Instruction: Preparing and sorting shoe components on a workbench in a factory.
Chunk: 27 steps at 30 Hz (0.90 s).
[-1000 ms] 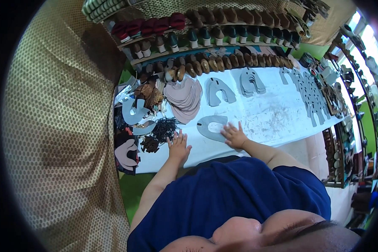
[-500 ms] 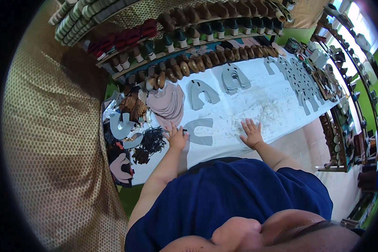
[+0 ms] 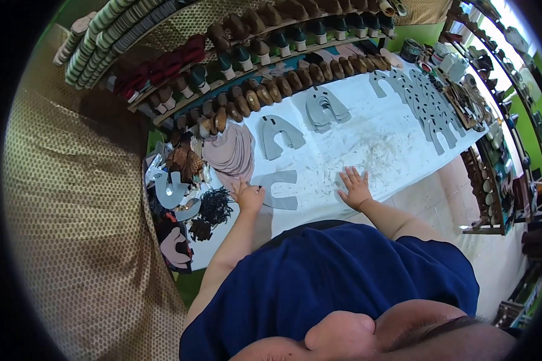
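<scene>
Left hand (image 3: 247,196) at the grey arch (image 3: 268,194), right hand (image 3: 355,186) spread on the table (image 3: 314,197)

A gold curtain (image 3: 78,180) hangs along the left. At the table's left end lie a pink cut-out (image 3: 173,248) on the near side, a tangle of black strips (image 3: 215,206) and, farther back, a pink stack (image 3: 229,149). The left hand lies just right of the strips, at the near tip of the pink stack and the arch's closed left end; whether its fingers pinch anything, I cannot tell. The arch lies flat on the near side, between the hands, its opening facing right. Beyond it stand rows of shoe forms (image 3: 283,89), with two grey stacks (image 3: 326,112) before them. The right hand is palm down, fingers fanned, just nearer than some pale scraps (image 3: 379,150). Holed grey pieces (image 3: 427,103) cover the far right, near a shoe rack (image 3: 489,201).
</scene>
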Tool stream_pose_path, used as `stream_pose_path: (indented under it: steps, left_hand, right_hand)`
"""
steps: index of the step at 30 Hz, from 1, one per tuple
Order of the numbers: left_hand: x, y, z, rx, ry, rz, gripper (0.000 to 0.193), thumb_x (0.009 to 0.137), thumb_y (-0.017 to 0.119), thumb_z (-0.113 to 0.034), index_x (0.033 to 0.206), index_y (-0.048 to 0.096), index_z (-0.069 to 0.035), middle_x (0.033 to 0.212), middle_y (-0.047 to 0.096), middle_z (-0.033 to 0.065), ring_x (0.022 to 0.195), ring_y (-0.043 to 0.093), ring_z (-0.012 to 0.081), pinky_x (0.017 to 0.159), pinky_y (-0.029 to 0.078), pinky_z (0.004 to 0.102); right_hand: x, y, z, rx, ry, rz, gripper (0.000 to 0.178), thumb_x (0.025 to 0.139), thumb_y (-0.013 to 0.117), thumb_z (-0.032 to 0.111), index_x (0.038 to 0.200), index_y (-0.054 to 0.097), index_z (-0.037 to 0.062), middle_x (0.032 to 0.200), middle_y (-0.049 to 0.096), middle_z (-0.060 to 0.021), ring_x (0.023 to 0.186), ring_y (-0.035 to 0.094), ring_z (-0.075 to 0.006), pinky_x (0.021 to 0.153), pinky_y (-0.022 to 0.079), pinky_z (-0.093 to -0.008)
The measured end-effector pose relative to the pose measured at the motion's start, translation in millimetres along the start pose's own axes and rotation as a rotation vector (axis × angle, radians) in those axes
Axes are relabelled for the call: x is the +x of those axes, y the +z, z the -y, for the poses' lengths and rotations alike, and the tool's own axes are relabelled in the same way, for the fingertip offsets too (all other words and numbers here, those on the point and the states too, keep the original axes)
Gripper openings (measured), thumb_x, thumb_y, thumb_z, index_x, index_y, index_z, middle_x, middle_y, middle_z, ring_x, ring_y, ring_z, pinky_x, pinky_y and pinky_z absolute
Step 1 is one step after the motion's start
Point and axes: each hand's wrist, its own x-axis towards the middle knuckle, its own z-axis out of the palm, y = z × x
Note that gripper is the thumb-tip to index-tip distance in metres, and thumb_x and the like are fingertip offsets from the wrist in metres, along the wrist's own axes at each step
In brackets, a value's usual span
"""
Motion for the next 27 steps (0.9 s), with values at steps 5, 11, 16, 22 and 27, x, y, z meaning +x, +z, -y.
stream_pose_path:
  steps: [5,11,16,22,27]
  left_hand:
    - [-2,-31,-43,-0.305,0.311,-0.188,0.026,0.083,0.072,-0.037,0.086,0.077,-0.012,0.157,0.031,0.0234,0.145,0.018,0.0515,0.115,0.012,0.0626]
    - [-29,-92,-86,-0.499,0.388,-0.275,0.023,0.085,0.074,-0.028,0.082,0.075,-0.005,0.156,0.029,0.0283,0.146,0.015,0.0530,0.117,0.019,0.0509]
    - [-14,-14,-7,-0.667,0.050,-0.122,0.031,0.086,0.068,-0.043,0.090,0.078,-0.013,0.159,0.027,0.0214,0.147,0.012,0.0509,0.112,0.014,0.0676]
    - [-56,15,29,-0.249,-0.466,0.121,0.034,0.082,0.068,-0.050,0.090,0.078,-0.018,0.163,0.020,0.0136,0.149,0.002,0.0496,0.109,0.011,0.0750]
    - [-65,-9,29,-0.049,-0.374,0.136,0.031,0.079,0.072,-0.044,0.098,0.075,-0.019,0.164,0.020,0.0120,0.151,0.001,0.0438,0.112,0.007,0.0720]
  right_hand:
    - [0,2,-2,0.003,-0.007,-0.007,0.068,0.094,0.051,0.050,0.151,0.035,0.0168,0.161,0.025,-0.0118,0.151,0.016,-0.0316,0.116,0.007,-0.0664]
    - [0,0,0,-0.008,0.002,0.009,0.067,0.094,0.051,0.049,0.151,0.036,0.0169,0.161,0.025,-0.0116,0.151,0.016,-0.0311,0.117,0.007,-0.0659]
    - [0,-5,4,-0.023,-0.005,0.026,0.066,0.094,0.051,0.048,0.151,0.036,0.0172,0.161,0.025,-0.0111,0.151,0.015,-0.0305,0.117,0.007,-0.0650]
    - [1,-4,4,-0.028,0.017,0.049,0.068,0.095,0.051,0.048,0.153,0.033,0.0179,0.162,0.023,-0.0108,0.151,0.014,-0.0303,0.118,0.006,-0.0639]
    - [1,-4,5,-0.041,0.022,0.039,0.068,0.095,0.051,0.047,0.153,0.032,0.0182,0.162,0.022,-0.0107,0.151,0.014,-0.0306,0.118,0.005,-0.0631]
